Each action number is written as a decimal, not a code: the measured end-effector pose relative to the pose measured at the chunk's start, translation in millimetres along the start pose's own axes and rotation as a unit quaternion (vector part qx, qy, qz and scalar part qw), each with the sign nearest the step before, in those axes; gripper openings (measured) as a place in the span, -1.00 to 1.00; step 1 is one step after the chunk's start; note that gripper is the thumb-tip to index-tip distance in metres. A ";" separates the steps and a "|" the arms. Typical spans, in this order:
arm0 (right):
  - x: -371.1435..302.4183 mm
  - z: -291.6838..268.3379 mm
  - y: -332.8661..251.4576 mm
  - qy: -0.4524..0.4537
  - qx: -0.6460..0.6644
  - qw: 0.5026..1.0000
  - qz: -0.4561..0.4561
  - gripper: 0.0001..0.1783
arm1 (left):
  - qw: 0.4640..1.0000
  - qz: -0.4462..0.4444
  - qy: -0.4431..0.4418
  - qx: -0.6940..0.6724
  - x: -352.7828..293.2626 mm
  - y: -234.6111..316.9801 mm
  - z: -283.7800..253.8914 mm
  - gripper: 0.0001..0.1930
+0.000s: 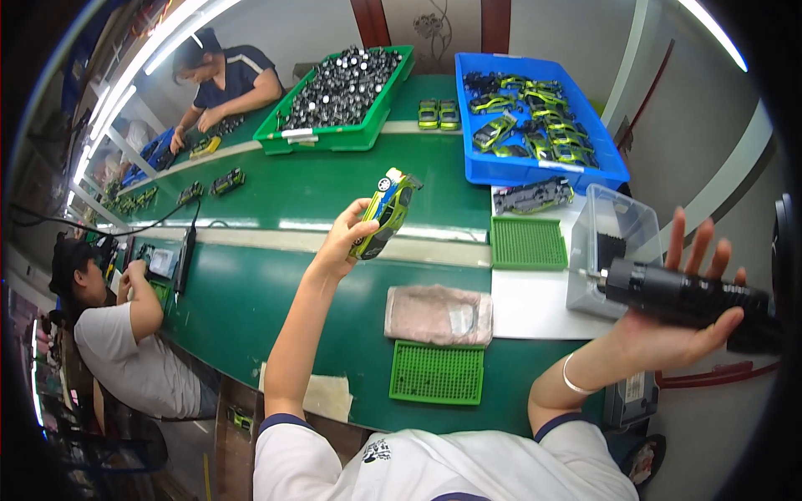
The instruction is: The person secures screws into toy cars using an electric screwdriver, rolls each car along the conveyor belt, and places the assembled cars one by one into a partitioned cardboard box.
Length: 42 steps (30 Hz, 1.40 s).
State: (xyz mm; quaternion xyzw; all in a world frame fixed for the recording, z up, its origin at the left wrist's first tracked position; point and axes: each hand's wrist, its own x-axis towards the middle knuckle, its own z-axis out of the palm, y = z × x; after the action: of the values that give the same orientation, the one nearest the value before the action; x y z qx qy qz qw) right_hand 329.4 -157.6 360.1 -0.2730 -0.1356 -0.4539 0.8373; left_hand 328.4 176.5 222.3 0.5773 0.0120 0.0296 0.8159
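Observation:
My left hand (341, 240) grips a green and black toy car (391, 215), tilted on its side above the bench, with fingers and thumb around its lower end. Its wheels face left. On the right, a black electric screwdriver (668, 288) lies across the palm of my right hand (710, 321). Those fingers are spread and stretched out, not wrapped around the tool. The screwdriver's bit points left, over a clear plastic box (589, 294) with small dark parts in it.
A blue bin (543, 174) of toy cars and a green bin (326, 140) of small black and silver parts stand at the back. Two green perforated trays (528, 242) (436, 373) and a pinkish cloth-like pad (430, 313) lie nearby. Two people work at left.

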 end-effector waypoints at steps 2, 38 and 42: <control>-6.7 6.7 5.0 -0.045 0.036 0.998 0.031 -0.56 | 0.988 0.103 0.001 0.114 -23.2 -3.0 10.1 -0.55; -160.2 -69.1 26.8 -0.472 -0.043 0.795 0.379 -0.11 | 0.749 0.346 -0.122 0.552 -75.8 -67.4 42.0 -0.25; -163.8 -71.7 30.0 -0.475 -0.048 0.791 0.383 -0.11 | 0.770 0.340 -0.112 0.528 -74.3 -73.4 39.4 -0.25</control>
State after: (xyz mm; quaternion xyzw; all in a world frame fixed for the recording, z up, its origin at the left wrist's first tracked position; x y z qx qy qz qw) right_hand 262.7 -73.7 213.9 -0.5233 -0.3786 0.0854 0.7587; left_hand 258.9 110.4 165.1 0.8829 -0.2624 0.2293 0.3148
